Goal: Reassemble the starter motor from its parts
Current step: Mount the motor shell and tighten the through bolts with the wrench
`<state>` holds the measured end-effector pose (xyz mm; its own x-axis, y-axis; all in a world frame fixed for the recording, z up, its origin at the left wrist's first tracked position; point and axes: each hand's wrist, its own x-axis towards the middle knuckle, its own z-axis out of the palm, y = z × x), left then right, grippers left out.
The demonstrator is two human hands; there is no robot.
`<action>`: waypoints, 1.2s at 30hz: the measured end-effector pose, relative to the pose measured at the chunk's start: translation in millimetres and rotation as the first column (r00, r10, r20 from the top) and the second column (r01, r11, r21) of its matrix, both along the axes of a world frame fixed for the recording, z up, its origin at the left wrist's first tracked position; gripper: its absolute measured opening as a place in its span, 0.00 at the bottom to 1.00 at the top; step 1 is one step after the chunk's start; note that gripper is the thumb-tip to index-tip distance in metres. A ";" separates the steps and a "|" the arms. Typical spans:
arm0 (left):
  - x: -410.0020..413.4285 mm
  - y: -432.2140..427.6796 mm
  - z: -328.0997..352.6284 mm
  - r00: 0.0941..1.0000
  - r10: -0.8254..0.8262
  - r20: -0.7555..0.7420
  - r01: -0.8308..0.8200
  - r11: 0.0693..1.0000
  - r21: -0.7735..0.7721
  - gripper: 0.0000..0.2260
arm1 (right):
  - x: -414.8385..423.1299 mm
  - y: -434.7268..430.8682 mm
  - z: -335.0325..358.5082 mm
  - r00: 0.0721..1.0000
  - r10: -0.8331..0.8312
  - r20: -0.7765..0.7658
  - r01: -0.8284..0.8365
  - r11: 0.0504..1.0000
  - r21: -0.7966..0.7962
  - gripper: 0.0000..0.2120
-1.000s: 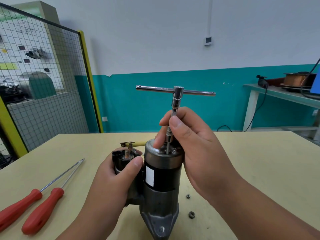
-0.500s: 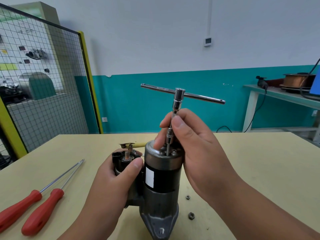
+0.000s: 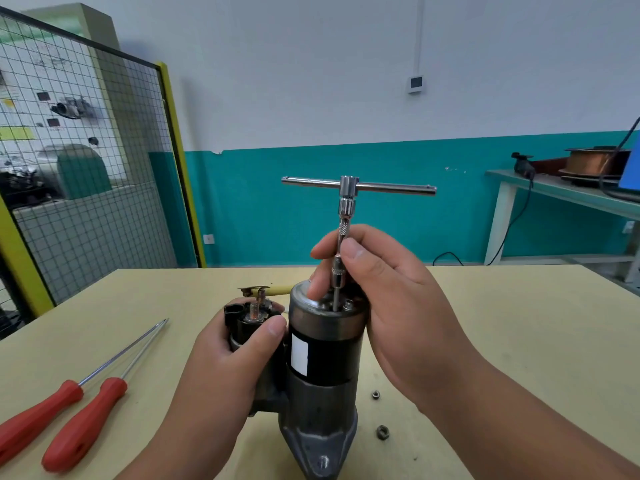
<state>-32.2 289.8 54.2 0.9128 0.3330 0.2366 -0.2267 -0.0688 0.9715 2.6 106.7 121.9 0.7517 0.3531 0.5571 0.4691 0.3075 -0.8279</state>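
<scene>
Starter motor (image 3: 329, 344) upright, T-handle driver (image 3: 347, 188) on its end cap.
My right hand (image 3: 398, 306) pinches the driver's shaft, my left hand (image 3: 221, 362) grips the solenoid (image 3: 250, 322); I cannot read the white label (image 3: 299, 355).

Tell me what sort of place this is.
Most likely a mechanical workshop or training shop: a yellow-framed wire-mesh fence at the left, a copper wire spool on a side bench, and a starter motor standing on the worktable beside red screwdrivers.

My starter motor (image 3: 327, 344) is black and grey with a white label (image 3: 299, 353), the T-wrench (image 3: 348, 188) silver, the screwdrivers (image 3: 85, 424) red-handled.
</scene>
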 end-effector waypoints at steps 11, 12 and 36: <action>1.7 1.0 -1.6 1.000 0.016 -0.015 -0.015 1.000 0.027 0.23 | -2.7 2.3 1.9 0.999 -0.013 0.038 0.012 1.000 0.028 0.08; 1.4 1.1 -1.6 1.000 0.016 -0.012 -0.016 0.999 0.038 0.24 | -2.7 2.3 2.0 0.999 -0.018 0.039 0.017 1.000 0.022 0.09; -1.9 -1.3 2.8 1.000 0.017 -0.009 -0.017 0.999 0.046 0.25 | -2.4 0.7 1.6 0.998 -0.026 0.051 0.028 0.999 -0.038 0.10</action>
